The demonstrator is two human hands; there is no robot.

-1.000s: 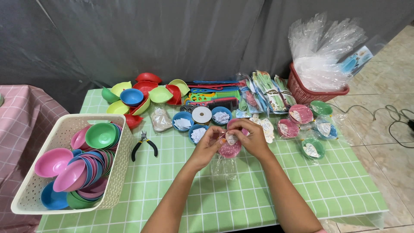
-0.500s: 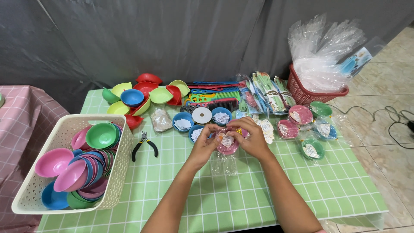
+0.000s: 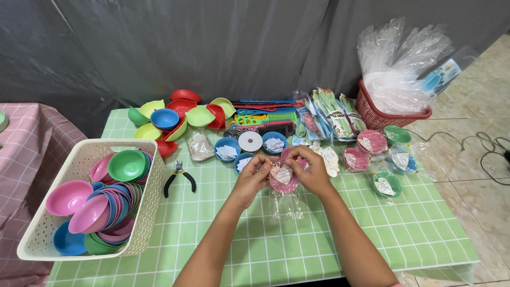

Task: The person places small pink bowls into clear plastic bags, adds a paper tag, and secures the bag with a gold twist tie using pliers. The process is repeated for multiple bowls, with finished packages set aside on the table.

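Both my hands are up over the middle of the green checked table [image 3: 319, 239], working one small pink bowl [image 3: 284, 180] between them. My left hand [image 3: 252, 178] pinches the bowl's left edge, fingers drawn in narrow around it. My right hand [image 3: 313, 170] curls over the top right side, fingers closed on the rim and on the clear plastic bag [image 3: 287, 204] that hangs down below the bowl toward the table. A white paper tag [image 3: 281, 172] sits inside the bowl, facing up at me.

Just beyond my knuckles lie blue bowls with paper slips [image 3: 228, 151] and a white tape roll [image 3: 249, 141]. Behind those, combs [image 3: 265, 116] in several colours lie in a row, and to their left is a heap of loose red, yellow-green and blue bowls [image 3: 178, 114].

Off to my left, black-handled pliers [image 3: 178, 178] lie flat on the cloth, well apart from my hands. Further left stands the white basket [image 3: 149, 207], packed with stacked pink, green, blue and purple bowls.

On my right, already bagged pink and green bowls [image 3: 372, 143] rest near the table's edge, and a red basket [image 3: 388, 117] stuffed with clear bags stands at the far corner.
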